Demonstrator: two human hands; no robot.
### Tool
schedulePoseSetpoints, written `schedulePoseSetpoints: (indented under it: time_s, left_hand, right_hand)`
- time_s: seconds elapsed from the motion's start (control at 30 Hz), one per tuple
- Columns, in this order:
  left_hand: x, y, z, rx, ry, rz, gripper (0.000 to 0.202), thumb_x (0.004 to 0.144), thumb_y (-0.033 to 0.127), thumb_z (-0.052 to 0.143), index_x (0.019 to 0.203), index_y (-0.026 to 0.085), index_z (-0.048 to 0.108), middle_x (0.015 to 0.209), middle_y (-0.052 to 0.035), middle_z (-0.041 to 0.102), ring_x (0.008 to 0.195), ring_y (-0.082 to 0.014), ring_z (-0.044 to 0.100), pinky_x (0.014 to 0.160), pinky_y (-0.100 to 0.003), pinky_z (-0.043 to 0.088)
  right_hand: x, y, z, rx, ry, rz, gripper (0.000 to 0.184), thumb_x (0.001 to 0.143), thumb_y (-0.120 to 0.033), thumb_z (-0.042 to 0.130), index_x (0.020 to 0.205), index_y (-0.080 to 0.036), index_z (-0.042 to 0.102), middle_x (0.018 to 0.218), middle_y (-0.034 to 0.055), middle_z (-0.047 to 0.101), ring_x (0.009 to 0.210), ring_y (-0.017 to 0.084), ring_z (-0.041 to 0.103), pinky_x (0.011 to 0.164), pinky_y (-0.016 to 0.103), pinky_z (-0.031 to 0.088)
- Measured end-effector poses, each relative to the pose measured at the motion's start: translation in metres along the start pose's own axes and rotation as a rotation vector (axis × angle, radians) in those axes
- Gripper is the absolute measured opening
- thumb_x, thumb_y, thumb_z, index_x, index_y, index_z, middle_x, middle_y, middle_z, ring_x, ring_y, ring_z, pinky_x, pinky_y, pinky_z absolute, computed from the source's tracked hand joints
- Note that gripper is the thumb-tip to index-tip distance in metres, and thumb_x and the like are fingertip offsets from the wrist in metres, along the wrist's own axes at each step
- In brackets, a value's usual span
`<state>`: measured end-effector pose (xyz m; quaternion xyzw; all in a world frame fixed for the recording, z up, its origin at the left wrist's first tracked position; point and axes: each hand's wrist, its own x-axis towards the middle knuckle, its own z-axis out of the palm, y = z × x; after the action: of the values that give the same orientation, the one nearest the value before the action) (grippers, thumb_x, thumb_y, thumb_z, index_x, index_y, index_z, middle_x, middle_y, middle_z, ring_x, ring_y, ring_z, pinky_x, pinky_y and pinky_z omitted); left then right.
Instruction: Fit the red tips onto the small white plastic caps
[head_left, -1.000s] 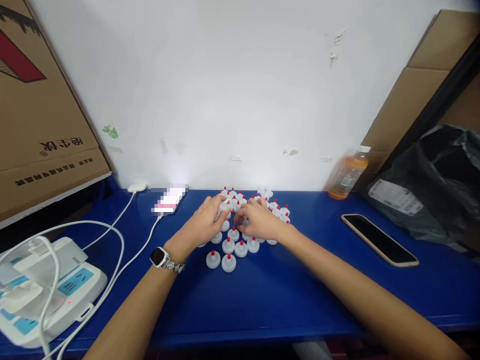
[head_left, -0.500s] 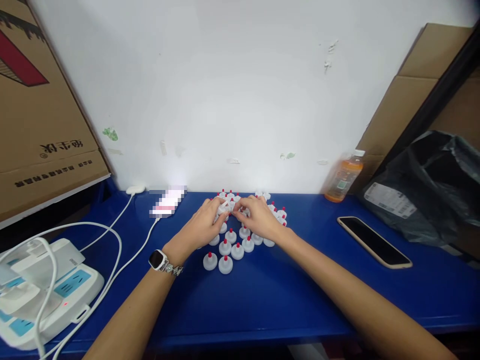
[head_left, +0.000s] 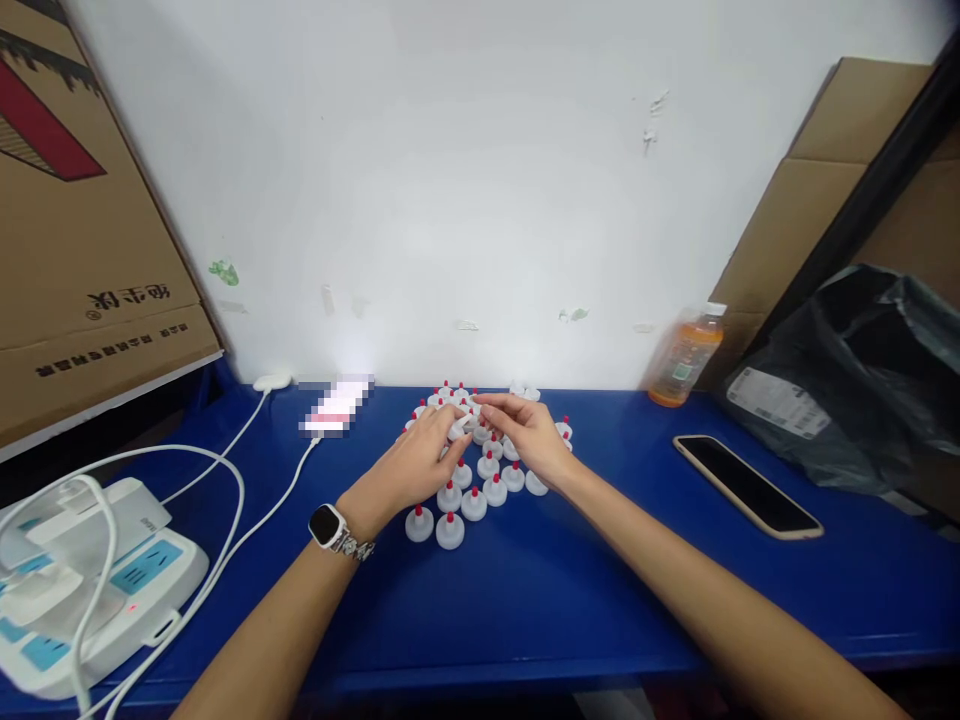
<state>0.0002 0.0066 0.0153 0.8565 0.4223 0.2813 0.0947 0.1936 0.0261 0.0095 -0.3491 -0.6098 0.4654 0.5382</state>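
My left hand [head_left: 420, 455], with a watch at the wrist, has its thumb and fingers closed around a white nozzle cap [head_left: 460, 427], whose pointed spout tilts up to the right. No red tip shows on that spout. Right beside the spout, my right hand [head_left: 529, 435] pinches thumb against forefinger; whatever lies between them is too small to make out. Under and around both hands stand many white nozzle caps with red tips, such as a front cap [head_left: 450, 532] and another cap [head_left: 474, 504]. My hands cover part of the group.
Left on the blue table [head_left: 525, 600] are a white power strip [head_left: 172, 590] with cables and a pixelated, glowing object [head_left: 337, 405]. To the right lie a phone [head_left: 750, 487], an orange drink bottle [head_left: 686, 355] and a dark plastic bag [head_left: 847, 350]. A white wall [head_left: 480, 200] rises behind.
My left hand has shifted slightly to the right with the cap. My right fingers have straightened somewhat and now pinch close to the spout. The view has moved a little.
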Motion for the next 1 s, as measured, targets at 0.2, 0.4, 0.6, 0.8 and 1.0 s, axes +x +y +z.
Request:
schedulePoseSetpoints:
  time_s: [0.2, 0.4, 0.6, 0.8, 1.0]
  left_hand:
    - [0.0, 0.0, 0.001, 0.002, -0.013, -0.005, 0.023, 0.101, 0.04, 0.037, 0.11, 0.021, 0.048, 0.102, -0.0071, 0.057, 0.094, -0.0242, 0.055, 0.083, -0.042, 0.047]
    - [0.001, 0.002, 0.007, 0.031, -0.04, 0.006, 0.023, 0.101, 0.039, 0.038, 0.108, 0.02, 0.049, 0.102, -0.0092, 0.058, 0.097, -0.0265, 0.055, 0.083, -0.044, 0.047]
    - [0.001, 0.008, 0.011, 0.003, -0.057, 0.053, 0.022, 0.1, 0.035, 0.04, 0.114, 0.021, 0.049, 0.106, -0.0092, 0.059, 0.1, -0.0264, 0.054, 0.086, -0.044, 0.048]
    - [0.001, 0.008, 0.009, -0.006, -0.062, 0.012, 0.024, 0.1, 0.039, 0.039, 0.112, 0.02, 0.048, 0.107, -0.0102, 0.058, 0.1, -0.0266, 0.055, 0.087, -0.046, 0.049]
    - [-0.003, 0.01, 0.004, -0.002, -0.107, 0.006, 0.025, 0.101, 0.043, 0.035, 0.106, 0.021, 0.047, 0.102, -0.0082, 0.057, 0.094, -0.0245, 0.057, 0.084, -0.045, 0.05]
  right_hand:
    - [0.0, 0.0, 0.006, 0.055, 0.082, 0.008, 0.03, 0.068, -0.041, 0.082, 0.084, -0.019, 0.07, 0.075, 0.003, 0.072, 0.068, 0.016, 0.064, 0.061, 0.029, 0.047]
    - [-0.004, -0.001, 0.017, 0.076, 0.158, -0.031, 0.029, 0.071, -0.041, 0.079, 0.082, -0.017, 0.067, 0.07, 0.0024, 0.07, 0.065, 0.016, 0.063, 0.059, 0.028, 0.047]
    - [-0.005, 0.003, 0.015, 0.02, 0.139, -0.107, 0.03, 0.072, -0.042, 0.079, 0.073, -0.02, 0.06, 0.069, -0.0001, 0.065, 0.065, 0.014, 0.06, 0.061, 0.028, 0.047]
    - [-0.003, 0.0, 0.006, 0.027, 0.103, -0.084, 0.036, 0.067, -0.045, 0.082, 0.067, -0.02, 0.056, 0.061, -0.0031, 0.058, 0.057, 0.011, 0.052, 0.057, 0.026, 0.042]
    - [-0.005, -0.007, 0.004, 0.06, -0.031, -0.035, 0.04, 0.064, -0.046, 0.084, 0.063, -0.02, 0.054, 0.057, -0.003, 0.06, 0.052, 0.01, 0.051, 0.053, 0.025, 0.042]
